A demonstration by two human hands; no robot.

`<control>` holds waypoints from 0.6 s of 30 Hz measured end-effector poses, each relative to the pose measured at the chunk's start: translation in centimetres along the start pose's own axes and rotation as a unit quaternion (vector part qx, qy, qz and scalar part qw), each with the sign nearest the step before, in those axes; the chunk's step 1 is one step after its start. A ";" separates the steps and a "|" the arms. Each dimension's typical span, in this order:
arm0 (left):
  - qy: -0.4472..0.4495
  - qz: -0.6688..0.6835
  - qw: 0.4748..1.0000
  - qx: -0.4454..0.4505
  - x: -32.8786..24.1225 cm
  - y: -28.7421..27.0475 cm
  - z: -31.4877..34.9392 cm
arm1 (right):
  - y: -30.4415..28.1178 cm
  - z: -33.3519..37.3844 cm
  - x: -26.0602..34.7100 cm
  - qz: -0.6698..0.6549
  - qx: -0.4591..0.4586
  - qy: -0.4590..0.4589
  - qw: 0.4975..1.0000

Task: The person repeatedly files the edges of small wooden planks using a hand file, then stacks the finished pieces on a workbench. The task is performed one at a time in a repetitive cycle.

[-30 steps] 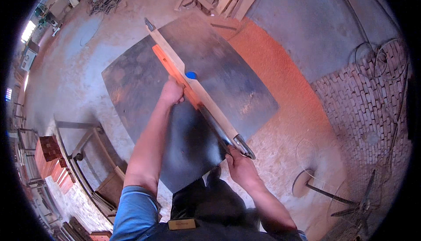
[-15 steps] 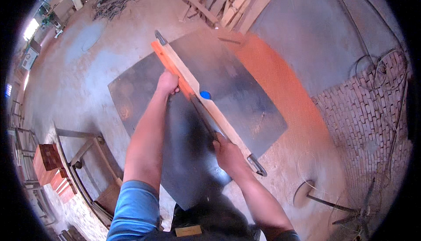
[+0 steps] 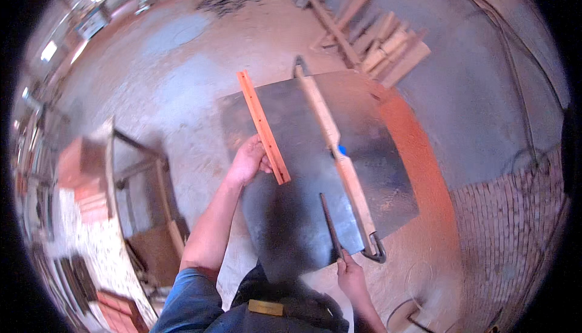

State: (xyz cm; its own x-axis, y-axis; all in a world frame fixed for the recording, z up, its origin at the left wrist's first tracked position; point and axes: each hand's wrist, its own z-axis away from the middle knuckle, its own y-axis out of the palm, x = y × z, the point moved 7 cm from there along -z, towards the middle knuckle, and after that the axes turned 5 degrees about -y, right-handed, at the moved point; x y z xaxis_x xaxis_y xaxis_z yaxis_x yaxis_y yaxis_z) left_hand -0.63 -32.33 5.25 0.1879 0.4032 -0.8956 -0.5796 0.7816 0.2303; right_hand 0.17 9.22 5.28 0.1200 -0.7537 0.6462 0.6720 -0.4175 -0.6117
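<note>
"Fingers first. What do I log?"

"On my feed, left hand (image 3: 248, 158): thumb and fingers clamped on one orange-red strip (image 3: 260, 118), wooden, straight, small dark holes along its face, held over the left part of the panel, far end past the panel's edge. Right hand (image 3: 352, 273): fingers gripping the near end of one dark rod (image 3: 330, 224), slim and straight."

"Surface and room?"

"Dark panel (image 3: 385, 178), smooth, glossy in patches. Floor (image 3: 139, 90), dusty, mottled. Orange band (image 3: 419, 145), powdery-looking, along the panel's right. Brick paving (image 3: 509, 236), farther right."

"Other items, anything in the way?"

"One pale wooden bar (image 3: 352, 190), notched mid-length, dark metal loop at each end, running across the panel right of strip and rod. One blue piece (image 3: 342, 150), at the notch, partly hidden by the bar. Loose planks (image 3: 388, 45), beyond. Wooden frame (image 3: 137, 146), left of the panel. Reddish blocks (image 3: 82, 163), far left, blurred."
</note>
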 end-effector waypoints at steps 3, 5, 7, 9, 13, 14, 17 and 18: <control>0.022 -0.010 0.996 -0.082 1.4 -5.3 9.0 | 0.0 0.7 -0.8 0.046 0.005 -0.018 0.999; 0.035 -0.029 0.990 -0.131 2.3 -8.6 15.1 | -0.1 -0.1 -2.6 0.095 -0.060 -0.145 0.983; 0.045 -0.036 0.980 -0.190 3.0 -11.5 21.9 | 0.4 -1.0 -6.4 0.116 -0.117 -0.274 0.947; 0.021 -0.049 0.965 -0.258 4.6 -15.2 28.4 | 0.7 -1.3 -8.0 0.106 -0.079 -0.259 0.957; -0.005 -0.062 0.887 -0.457 9.4 -23.3 40.7 | 1.4 1.6 -4.2 -0.017 0.046 -0.086 0.995; -0.027 -0.078 0.858 -0.506 10.1 -24.8 43.7 | 2.0 1.9 -3.6 0.002 0.047 -0.115 0.992; -0.081 -0.253 0.697 -0.666 12.4 -30.9 53.6 | 4.1 2.0 -1.5 0.034 0.063 -0.163 0.984; -0.180 -0.187 0.691 -0.675 10.5 -30.2 56.1 | 4.8 2.9 0.1 0.036 0.075 -0.150 0.985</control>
State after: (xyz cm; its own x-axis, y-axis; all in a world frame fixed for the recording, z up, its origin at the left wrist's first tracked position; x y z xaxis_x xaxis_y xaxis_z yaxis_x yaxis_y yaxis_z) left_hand 63.36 -24.98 10.23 0.5681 0.5755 -0.5882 -0.6029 -0.1955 -0.7735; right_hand 5.53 8.62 3.79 0.3663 -0.5860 0.7228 0.7510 -0.2724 -0.6015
